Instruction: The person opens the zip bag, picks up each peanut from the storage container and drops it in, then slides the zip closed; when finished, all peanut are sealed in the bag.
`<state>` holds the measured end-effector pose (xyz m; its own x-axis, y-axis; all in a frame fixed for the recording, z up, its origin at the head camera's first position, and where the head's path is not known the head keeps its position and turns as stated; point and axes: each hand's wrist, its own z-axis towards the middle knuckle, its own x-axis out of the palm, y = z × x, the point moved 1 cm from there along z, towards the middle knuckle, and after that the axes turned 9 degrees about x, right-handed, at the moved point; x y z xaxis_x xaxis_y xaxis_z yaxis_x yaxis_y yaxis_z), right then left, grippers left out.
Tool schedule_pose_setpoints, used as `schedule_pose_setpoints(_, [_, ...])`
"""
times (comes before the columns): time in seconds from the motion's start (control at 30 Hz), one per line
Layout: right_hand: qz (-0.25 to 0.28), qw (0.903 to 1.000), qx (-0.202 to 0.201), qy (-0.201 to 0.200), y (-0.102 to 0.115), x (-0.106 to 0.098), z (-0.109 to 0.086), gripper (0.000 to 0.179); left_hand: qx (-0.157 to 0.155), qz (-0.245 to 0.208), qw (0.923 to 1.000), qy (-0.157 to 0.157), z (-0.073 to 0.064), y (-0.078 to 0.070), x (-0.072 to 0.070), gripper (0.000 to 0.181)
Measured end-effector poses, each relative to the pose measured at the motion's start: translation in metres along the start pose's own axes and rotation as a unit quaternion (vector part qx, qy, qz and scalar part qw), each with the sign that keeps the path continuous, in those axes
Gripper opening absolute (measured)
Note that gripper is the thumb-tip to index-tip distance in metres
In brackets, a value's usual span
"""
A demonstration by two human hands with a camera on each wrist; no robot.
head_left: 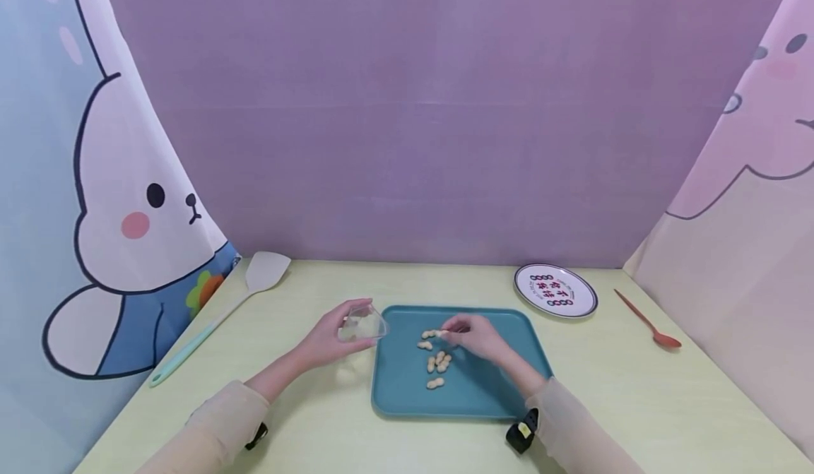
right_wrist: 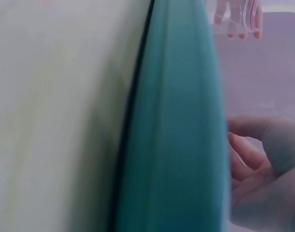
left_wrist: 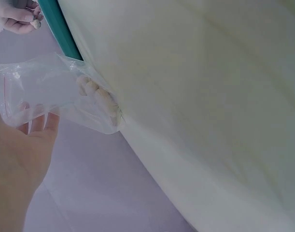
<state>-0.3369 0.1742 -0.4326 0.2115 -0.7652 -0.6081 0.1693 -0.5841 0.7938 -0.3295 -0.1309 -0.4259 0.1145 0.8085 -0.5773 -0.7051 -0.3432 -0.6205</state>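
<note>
My left hand (head_left: 327, 336) holds a clear zip bag (head_left: 367, 326) just left of the blue-green tray (head_left: 403, 318), its mouth toward the tray. Several peanuts (left_wrist: 101, 96) lie at the bottom of the bag in the left wrist view. Over the tray, my right hand (head_left: 478, 336) pinches a peanut (left_wrist: 36, 23) between thumb and fingers. Several more unshelled peanuts (head_left: 435, 383) are scattered down the middle of the tray. In the right wrist view the tray wall (right_wrist: 186, 121) hides the right fingertips.
A white plate with red lettering (head_left: 556, 290) stands beyond the tray's right corner. Farther right lies a reddish-brown spoon (head_left: 665, 340). A spatula with a white blade and mint handle (head_left: 267, 271) lies along the table's left side. A purple backdrop (head_left: 394, 142) rises behind.
</note>
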Motion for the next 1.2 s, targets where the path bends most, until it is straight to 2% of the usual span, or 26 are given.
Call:
schedule_pose_setpoints(0.23, [0.023,0.9993,0.014,-0.026,0.005,0.000,0.000,0.022,0.001,0.007,1.0000,-0.002,-0.002,0.001,-0.001,0.065])
schedule_pose_setpoints(0.63, [0.069,0.9965,-0.005,-0.048,0.022,0.008,0.001,0.020,0.000,0.008,1.0000,-0.002,-0.002,0.001,-0.001,0.067])
schedule_pose_setpoints(0.93, [0.093,0.9948,-0.032,-0.027,0.043,0.017,0.003,0.025,-0.013,-0.002,0.9999,-0.003,0.001,-0.001,-0.002,0.068])
schedule_pose_setpoints(1.2, [0.106,0.9925,-0.060,-0.004,0.065,0.029,0.008,0.028,-0.010,-0.005,0.9999,0.006,0.001,-0.001,0.000,0.069])
